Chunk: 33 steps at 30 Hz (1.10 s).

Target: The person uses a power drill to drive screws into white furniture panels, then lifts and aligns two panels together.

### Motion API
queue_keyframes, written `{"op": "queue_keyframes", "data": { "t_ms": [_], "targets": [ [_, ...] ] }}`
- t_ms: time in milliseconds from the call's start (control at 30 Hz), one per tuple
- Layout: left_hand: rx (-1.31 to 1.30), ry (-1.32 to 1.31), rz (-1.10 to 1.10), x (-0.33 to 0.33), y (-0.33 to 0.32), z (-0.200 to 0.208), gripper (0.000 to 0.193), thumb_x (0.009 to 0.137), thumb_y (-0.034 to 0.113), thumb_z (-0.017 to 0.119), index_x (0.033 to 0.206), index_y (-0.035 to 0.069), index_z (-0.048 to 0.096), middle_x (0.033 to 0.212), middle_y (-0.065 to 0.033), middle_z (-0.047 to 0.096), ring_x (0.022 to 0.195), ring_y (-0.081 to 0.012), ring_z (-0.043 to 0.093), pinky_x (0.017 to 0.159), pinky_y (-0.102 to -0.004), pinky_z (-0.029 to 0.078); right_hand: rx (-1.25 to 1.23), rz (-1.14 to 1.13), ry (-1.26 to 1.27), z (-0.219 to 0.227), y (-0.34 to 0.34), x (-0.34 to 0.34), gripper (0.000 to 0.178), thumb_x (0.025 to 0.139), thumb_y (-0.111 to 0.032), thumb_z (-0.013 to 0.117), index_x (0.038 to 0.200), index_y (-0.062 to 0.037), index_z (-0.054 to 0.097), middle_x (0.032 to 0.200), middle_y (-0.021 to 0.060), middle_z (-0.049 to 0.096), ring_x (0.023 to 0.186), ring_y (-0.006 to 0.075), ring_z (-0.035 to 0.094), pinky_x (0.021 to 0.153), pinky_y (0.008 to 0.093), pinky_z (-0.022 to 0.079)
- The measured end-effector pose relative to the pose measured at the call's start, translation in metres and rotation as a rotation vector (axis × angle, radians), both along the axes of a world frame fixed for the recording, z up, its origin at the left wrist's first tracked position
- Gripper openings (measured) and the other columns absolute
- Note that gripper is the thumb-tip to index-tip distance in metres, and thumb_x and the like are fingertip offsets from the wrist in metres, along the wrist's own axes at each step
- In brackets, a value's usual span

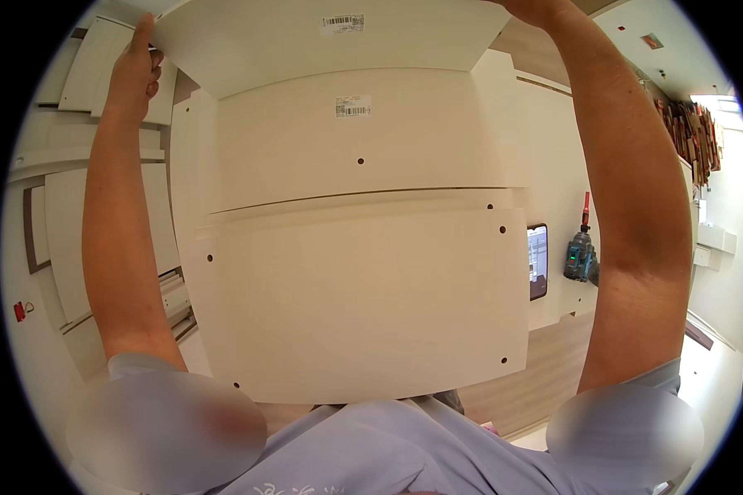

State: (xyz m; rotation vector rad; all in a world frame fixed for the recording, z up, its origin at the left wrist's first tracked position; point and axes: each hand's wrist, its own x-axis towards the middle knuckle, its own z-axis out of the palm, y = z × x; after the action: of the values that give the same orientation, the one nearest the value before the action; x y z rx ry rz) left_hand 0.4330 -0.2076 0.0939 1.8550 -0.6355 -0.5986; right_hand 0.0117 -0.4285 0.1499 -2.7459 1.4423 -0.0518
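A white panel with a printed label is held raised and tilted at the far side. My left hand has its fingers curled round the panel's left edge, thumb up. At the opposite corner, my right hand grips the edge; its fingertips are cut off by the picture's top. Below the raised panel lies a second white panel with a label and a dark hole. Nearest me rests another white panel, with dark round holes near its corners.
Right of the near panel lie a phone with its screen lit and a blue-black cordless drill with a red tip. More white boards stand stacked at the left. Flat brown pieces are piled at the far right.
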Motion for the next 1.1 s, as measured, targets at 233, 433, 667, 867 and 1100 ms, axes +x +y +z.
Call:
{"op": "queue_keyframes", "data": {
  "t_ms": [233,433,667,867,1100],
  "targets": [
    [-0.013,-0.003,-0.027,0.004,0.002,0.000,0.056,0.096,0.067,0.059,0.105,0.011,0.061,0.062,0.0102,0.033,0.050,-0.0024,0.022,0.043,-0.0215,0.018,-0.025,-0.009,0.015,-0.005,-0.008,0.002,0.090,0.081,-0.057,0.081,0.139,0.0077,0.057,0.132,0.0284,0.065,0.124,0.0387,0.063,0.107,0.0416,0.049],
    [-0.002,0.000,-0.015,0.009,-0.006,-0.007,0.057,0.097,0.066,0.058,0.108,0.010,0.062,0.062,0.0099,0.032,0.050,-0.0026,0.022,0.043,-0.0212,0.019,-0.039,-0.001,-0.023,-0.009,-0.010,-0.001,0.089,0.081,-0.055,0.082,0.140,0.0072,0.057,0.134,0.0276,0.064,0.128,0.0389,0.061,0.110,0.0421,0.047],
    [0.010,-0.006,-0.003,0.007,-0.003,0.000,0.058,0.097,0.065,0.057,0.111,0.009,0.063,0.062,0.0095,0.034,0.051,-0.0028,0.023,0.044,-0.0214,0.019,-0.008,-0.038,-0.055,0.006,0.010,0.001,0.085,0.081,-0.052,0.084,0.140,0.0047,0.058,0.135,0.0250,0.065,0.128,0.0373,0.061,0.110,0.0427,0.046],
    [-0.017,0.003,-0.040,0.005,-0.010,-0.003,0.057,0.098,0.065,0.057,0.111,0.010,0.063,0.062,0.0095,0.035,0.051,-0.0029,0.023,0.044,-0.0217,0.019,-0.027,-0.049,-0.028,0.008,0.008,-0.004,0.085,0.082,-0.054,0.083,0.139,0.0042,0.059,0.134,0.0249,0.065,0.127,0.0381,0.061,0.110,0.0435,0.046],
    [0.004,0.002,0.012,0.009,0.004,-0.002,0.055,0.098,0.064,0.058,0.111,0.011,0.062,0.062,0.0092,0.035,0.050,-0.0034,0.023,0.044,-0.0220,0.019,-0.015,-0.013,-0.052,-0.004,-0.001,0.007,0.086,0.081,-0.054,0.083,0.140,0.0047,0.058,0.135,0.0252,0.065,0.128,0.0382,0.061,0.110,0.0433,0.046]
  ]
}}
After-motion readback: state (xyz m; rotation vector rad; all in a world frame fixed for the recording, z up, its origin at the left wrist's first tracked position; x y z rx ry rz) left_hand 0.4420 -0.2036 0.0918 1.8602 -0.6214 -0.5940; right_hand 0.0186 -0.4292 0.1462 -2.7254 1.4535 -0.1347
